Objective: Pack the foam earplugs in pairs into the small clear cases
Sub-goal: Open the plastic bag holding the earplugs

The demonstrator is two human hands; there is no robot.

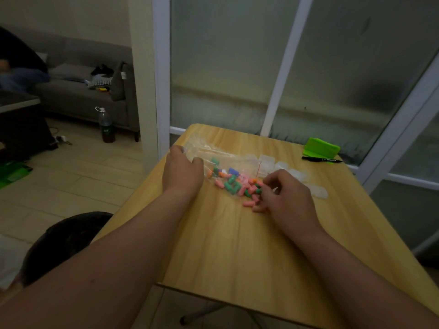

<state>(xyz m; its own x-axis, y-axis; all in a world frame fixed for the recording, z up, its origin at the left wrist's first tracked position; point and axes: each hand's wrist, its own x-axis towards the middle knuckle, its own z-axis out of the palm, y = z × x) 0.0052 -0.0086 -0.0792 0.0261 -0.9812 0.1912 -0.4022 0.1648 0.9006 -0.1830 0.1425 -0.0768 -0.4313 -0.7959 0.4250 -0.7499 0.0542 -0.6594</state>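
A clear plastic bag (209, 150) lies on the wooden table (237, 245), with a heap of pink, green, orange and blue foam earplugs (234, 182) spilling from it. My left hand (181, 170) grips the bag's left end. My right hand (285, 193) rests at the right edge of the heap, fingers curled among the pink earplugs; whether it pinches one is hidden. Several small clear cases (275, 163) lie behind and to the right of the heap, one (318, 191) just beyond my right hand.
A green folded object (320, 147) and a black pen (322, 159) lie at the table's far right. Glass partition panels stand behind the table. A dark stool (64, 241) sits at the lower left, a sofa and a bottle (107, 125) farther left.
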